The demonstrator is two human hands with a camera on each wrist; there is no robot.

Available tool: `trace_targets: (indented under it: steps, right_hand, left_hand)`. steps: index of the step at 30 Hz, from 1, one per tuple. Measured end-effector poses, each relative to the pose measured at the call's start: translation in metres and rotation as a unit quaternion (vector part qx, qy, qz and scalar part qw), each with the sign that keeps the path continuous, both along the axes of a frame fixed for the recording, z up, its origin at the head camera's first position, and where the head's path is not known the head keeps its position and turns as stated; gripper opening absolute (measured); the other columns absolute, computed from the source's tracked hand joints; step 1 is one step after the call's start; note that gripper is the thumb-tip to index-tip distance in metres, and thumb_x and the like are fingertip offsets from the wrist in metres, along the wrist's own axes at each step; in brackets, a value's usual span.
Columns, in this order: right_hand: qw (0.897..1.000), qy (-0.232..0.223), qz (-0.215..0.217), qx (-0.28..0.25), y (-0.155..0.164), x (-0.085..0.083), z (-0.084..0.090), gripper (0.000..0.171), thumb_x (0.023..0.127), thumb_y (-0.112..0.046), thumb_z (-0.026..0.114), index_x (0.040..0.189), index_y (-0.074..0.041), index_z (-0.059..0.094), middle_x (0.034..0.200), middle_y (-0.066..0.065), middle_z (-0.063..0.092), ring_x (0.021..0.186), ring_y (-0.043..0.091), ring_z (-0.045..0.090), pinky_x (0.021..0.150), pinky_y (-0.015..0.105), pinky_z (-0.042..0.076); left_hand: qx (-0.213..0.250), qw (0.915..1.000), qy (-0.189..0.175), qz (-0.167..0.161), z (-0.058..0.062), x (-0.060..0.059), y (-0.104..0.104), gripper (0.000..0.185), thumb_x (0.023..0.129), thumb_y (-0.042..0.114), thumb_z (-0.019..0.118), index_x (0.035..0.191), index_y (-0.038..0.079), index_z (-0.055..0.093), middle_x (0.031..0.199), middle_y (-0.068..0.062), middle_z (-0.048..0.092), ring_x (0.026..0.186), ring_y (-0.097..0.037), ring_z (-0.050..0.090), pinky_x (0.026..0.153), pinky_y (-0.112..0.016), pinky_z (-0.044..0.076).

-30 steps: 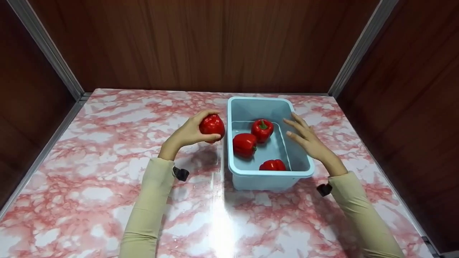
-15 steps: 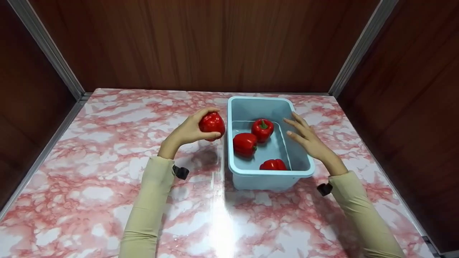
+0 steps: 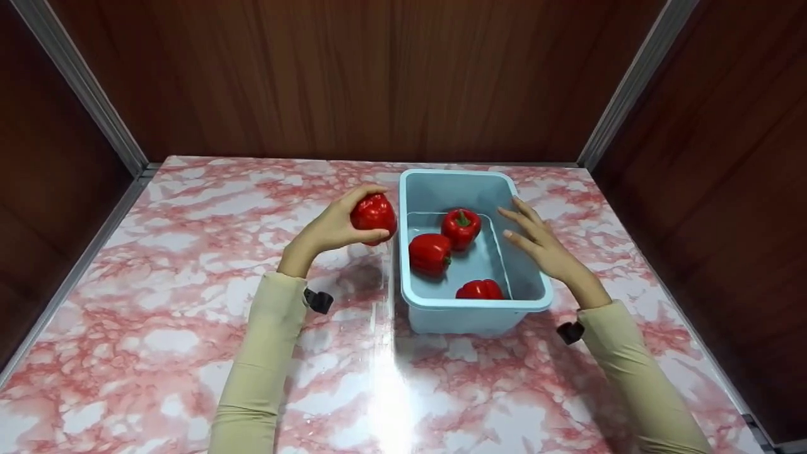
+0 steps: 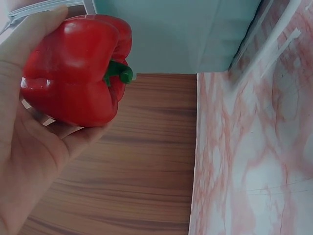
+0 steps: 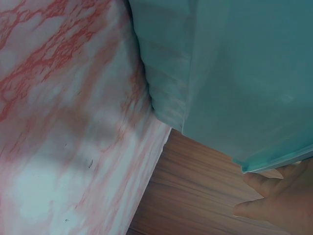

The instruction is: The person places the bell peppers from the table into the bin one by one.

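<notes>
My left hand [image 3: 334,224] grips a glossy red bell pepper [image 3: 374,219] between thumb and fingers, above the table just left of a light blue plastic bin [image 3: 406,277]. In the left wrist view the held bell pepper [image 4: 73,68] has its green stem turned away from the palm. My right hand [image 3: 545,249] is at the bin's right rim, fingers spread and reaching over it. Seen from the right wrist, that hand [image 5: 288,198] is partly cut off by the frame, close under the rim. Inside the bin lie three more red peppers: one at the back [image 3: 461,228], one at the left [image 3: 430,255], one near the front [image 3: 480,290].
The bin stands on a pink and white marbled table [image 3: 170,340]. Behind the table rises a brown wood-grain panel [image 3: 302,82], with a dark panel [image 3: 712,208] along the right side and another on the left.
The left hand has risen very slightly with the pepper, which has tipped a little in the grip. The right hand and the bin stay where they were.
</notes>
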State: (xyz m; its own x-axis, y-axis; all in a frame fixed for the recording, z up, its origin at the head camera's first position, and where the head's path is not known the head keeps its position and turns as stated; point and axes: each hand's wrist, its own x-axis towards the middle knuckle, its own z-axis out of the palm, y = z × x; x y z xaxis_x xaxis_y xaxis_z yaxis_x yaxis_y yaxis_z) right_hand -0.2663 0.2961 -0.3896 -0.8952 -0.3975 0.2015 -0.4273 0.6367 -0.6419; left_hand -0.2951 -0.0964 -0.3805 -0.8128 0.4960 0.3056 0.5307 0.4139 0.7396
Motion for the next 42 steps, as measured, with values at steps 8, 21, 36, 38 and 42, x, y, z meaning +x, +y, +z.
trace_targets:
  steps: [8, 21, 36, 38, 42]
  right_hand:
    - [1.000, -0.008, 0.004, -0.004, -0.013, 0.015, 0.018, 0.046, 0.097, -0.020, 0.046, 0.141, -0.008, 0.039, 0.154, 0.017, 0.009, 0.141, 0.036, 0.002, 0.103, 0.065, -0.014]
    - [1.000, -0.021, -0.001, -0.006, -0.018, 0.021, 0.024, 0.046, 0.097, -0.018, 0.046, 0.140, -0.003, 0.038, 0.153, 0.020, 0.008, 0.140, 0.040, 0.002, 0.103, 0.065, -0.014]
    - [1.000, -0.001, 0.003, -0.003, -0.001, 0.000, 0.000, 0.047, 0.097, -0.030, 0.047, 0.141, -0.018, 0.039, 0.155, 0.009, 0.009, 0.142, 0.031, 0.003, 0.104, 0.065, -0.011]
    - [1.000, -0.001, 0.003, -0.003, -0.001, 0.000, 0.000, 0.047, 0.097, -0.029, 0.047, 0.142, -0.018, 0.039, 0.155, 0.009, 0.009, 0.142, 0.031, 0.003, 0.103, 0.065, -0.011]
    - [1.000, -0.003, 0.001, -0.005, -0.001, 0.000, 0.000, 0.047, 0.097, -0.030, 0.047, 0.142, -0.017, 0.039, 0.155, 0.008, 0.008, 0.142, 0.030, 0.003, 0.103, 0.066, -0.010]
  left_hand:
    - [0.006, 0.9999, 0.006, -0.014, 0.029, 0.027, 0.002, 0.063, 0.078, 0.017, 0.074, 0.133, 0.014, 0.043, 0.131, -0.013, 0.047, 0.116, -0.028, 0.047, 0.092, -0.045, 0.047]
    - [0.007, 0.9999, 0.013, -0.008, 0.003, -0.002, 0.000, 0.068, 0.075, 0.033, 0.077, 0.133, 0.030, 0.042, 0.130, -0.002, 0.048, 0.115, -0.022, 0.048, 0.091, -0.042, 0.047]
    - [0.002, 0.9998, 0.020, -0.005, 0.010, -0.001, 0.001, 0.071, 0.073, 0.042, 0.076, 0.133, 0.025, 0.043, 0.130, 0.001, 0.047, 0.115, -0.020, 0.047, 0.090, -0.041, 0.049]
    - [-0.001, 0.9998, 0.021, -0.006, 0.011, -0.002, 0.002, 0.071, 0.073, 0.042, 0.076, 0.133, 0.026, 0.043, 0.131, 0.001, 0.047, 0.115, -0.020, 0.047, 0.090, -0.041, 0.048]
    - [-0.002, 0.9997, 0.022, -0.003, 0.012, -0.002, 0.002, 0.070, 0.072, 0.043, 0.076, 0.133, 0.030, 0.043, 0.131, 0.003, 0.047, 0.115, -0.019, 0.047, 0.090, -0.040, 0.049]
